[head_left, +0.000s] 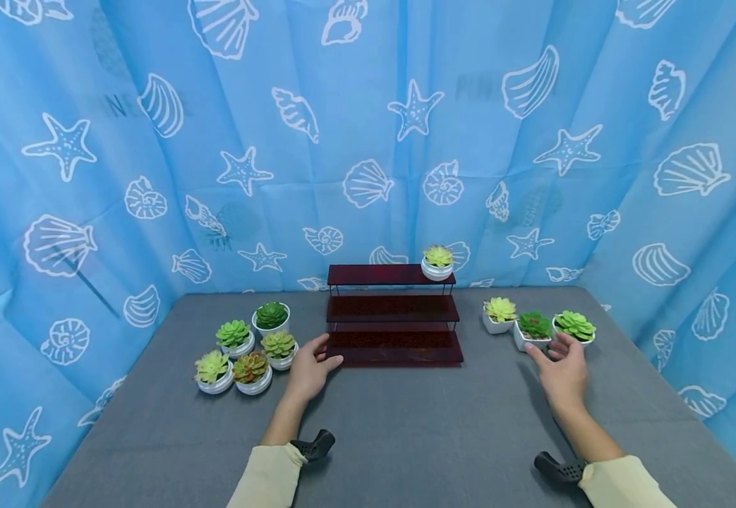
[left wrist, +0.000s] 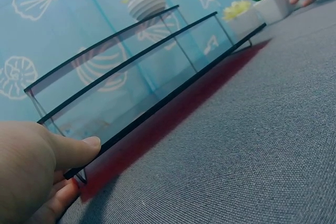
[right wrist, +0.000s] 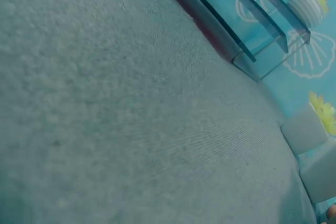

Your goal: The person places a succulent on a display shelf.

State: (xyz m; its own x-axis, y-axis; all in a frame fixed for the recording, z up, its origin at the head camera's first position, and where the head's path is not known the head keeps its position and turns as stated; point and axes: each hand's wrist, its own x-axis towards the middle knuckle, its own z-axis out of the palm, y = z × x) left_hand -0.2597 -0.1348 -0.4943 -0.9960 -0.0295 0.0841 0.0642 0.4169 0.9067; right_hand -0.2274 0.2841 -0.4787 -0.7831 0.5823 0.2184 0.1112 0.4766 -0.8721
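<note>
My left hand point(head_left: 309, 370) is at the left front corner of a dark red, see-through three-tier display stand point(head_left: 396, 349). In the left wrist view the thumb point(left wrist: 79, 150) lies on the lowest tier's edge and fingers curl below it, gripping the corner. On the top tier, at its right end, stands a potted succulent point(head_left: 437, 264) in a ribbed white pot. My right hand point(head_left: 564, 374) reaches to a dark green succulent in a square white pot point(head_left: 526, 340), thumb and fingers apart at its front. A bright green succulent point(head_left: 576, 324) sits just behind the fingers.
Left of the stand is a cluster of several potted succulents point(head_left: 252, 372) in white pots. A yellow-green succulent point(head_left: 499, 314) stands between the stand and the right hand. Grey cloth point(head_left: 431, 437) covers the table, and a blue seashell curtain point(head_left: 368, 127) hangs behind it.
</note>
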